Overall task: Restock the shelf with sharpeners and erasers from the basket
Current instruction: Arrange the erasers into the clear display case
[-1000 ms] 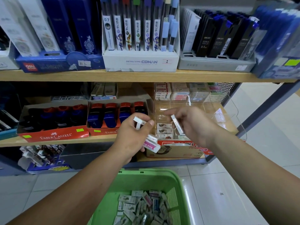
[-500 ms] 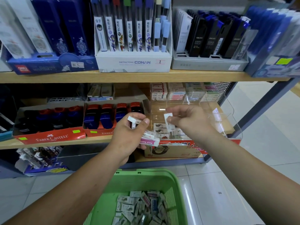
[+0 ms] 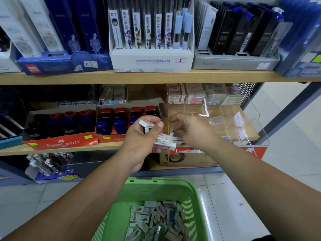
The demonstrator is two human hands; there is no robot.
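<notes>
A stationery shop's wooden shelf [image 3: 69, 150] stands over a pale tiled floor [image 3: 286, 153]. Its upper board carries a white Detective Conan pen display [image 3: 151, 61] between a blue boxed set [image 3: 64, 65] and a grey tray [image 3: 234, 62] of black pen boxes. On the middle board, two red Faber-Castell cartons [image 3: 62, 141] hold rows of blue, black and red sharpeners [image 3: 119, 120]. Just to their right sits a clear acrylic organiser [image 3: 243, 122] divided into compartments, with small boxed stock stacked along its back row. A person reaches in from below with both bare arms. The left hand [image 3: 142, 138], in front of the right-hand Faber-Castell carton, is curled round a clutch of wrapped erasers [image 3: 164, 140], with one white eraser [image 3: 145, 122] pinched up near the thumb tip. The right hand [image 3: 192, 131] dips, fingers bent downward, into the organiser's front left compartment, where a few stacked erasers [image 3: 178, 142] lie; whether it has one between its fingertips cannot be told. A green plastic basket [image 3: 173, 181] sits below the arms, its bottom covered with a heap of loose erasers [image 3: 156, 220]. A brown cardboard carton [image 3: 184, 157] rests on the lowest board, under the organiser.
</notes>
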